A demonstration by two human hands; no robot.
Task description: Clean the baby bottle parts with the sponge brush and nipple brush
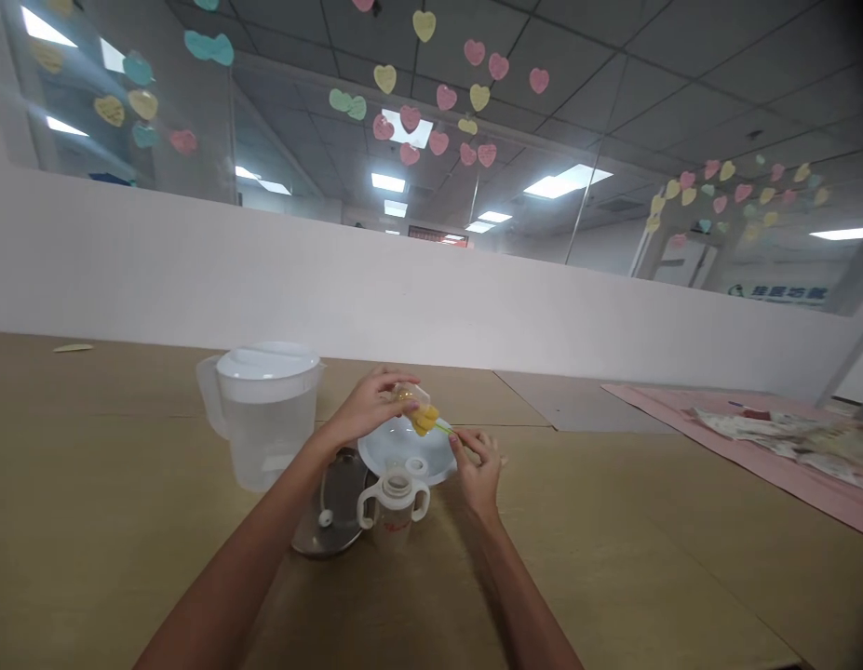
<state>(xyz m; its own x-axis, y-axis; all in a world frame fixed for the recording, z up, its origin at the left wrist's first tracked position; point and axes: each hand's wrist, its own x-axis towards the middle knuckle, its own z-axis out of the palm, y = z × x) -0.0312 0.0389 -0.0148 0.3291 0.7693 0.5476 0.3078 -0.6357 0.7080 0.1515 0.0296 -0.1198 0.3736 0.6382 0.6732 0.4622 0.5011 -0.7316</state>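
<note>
My left hand (372, 407) grips a small clear cap-like piece (418, 395), its fingers closed around it above the bowl. In my right hand (478, 463), the fingers pinch the thin green handle of a brush with a yellow sponge head (424, 422). The sponge head is at the opening of the clear piece; how far inside it reaches I cannot tell. Below them is a white bowl (379, 445) with a small white ring (416, 465) in it or at its near side. In front stands an uncapped baby bottle (396, 507) with two white handles.
A lidded translucent pitcher (267, 423) stands left of my hands. Beside the bottle lies a dark oval metal tray (340, 507) with a small white piece (326, 518) on it. To the right, cloths (773, 433) lie on a pink sheet (661, 409). A white wall backs the table.
</note>
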